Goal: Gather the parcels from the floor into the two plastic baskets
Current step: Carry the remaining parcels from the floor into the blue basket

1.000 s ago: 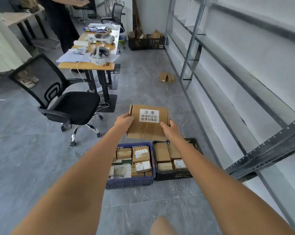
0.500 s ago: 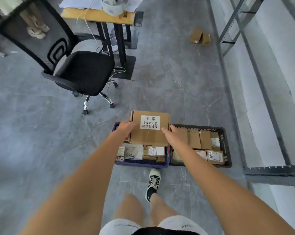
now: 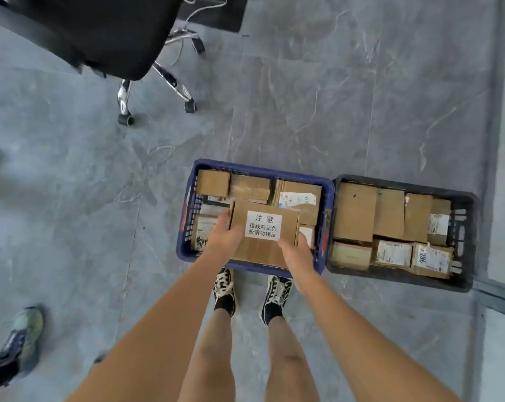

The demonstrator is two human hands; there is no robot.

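Observation:
I hold a brown cardboard parcel point(image 3: 263, 230) with a white label of black characters over the blue basket point(image 3: 254, 166). My left hand point(image 3: 226, 237) grips its left side and my right hand point(image 3: 296, 252) grips its near right corner. The blue basket holds several cardboard parcels under it. The black basket point(image 3: 465, 242) stands touching it on the right, also packed with several parcels, some with white shipping labels.
A black office chair point(image 3: 106, 33) on chrome legs with castors stands to the upper left. My two feet in black-and-white sneakers point(image 3: 225, 288) are just in front of the blue basket. Another person's shoe point(image 3: 22, 335) is at the lower left. Grey tiled floor all round.
I have stepped up to the baskets and looked straight down. The parcel has come down from chest height to just over the parcels in the blue basket, both hands still on it.

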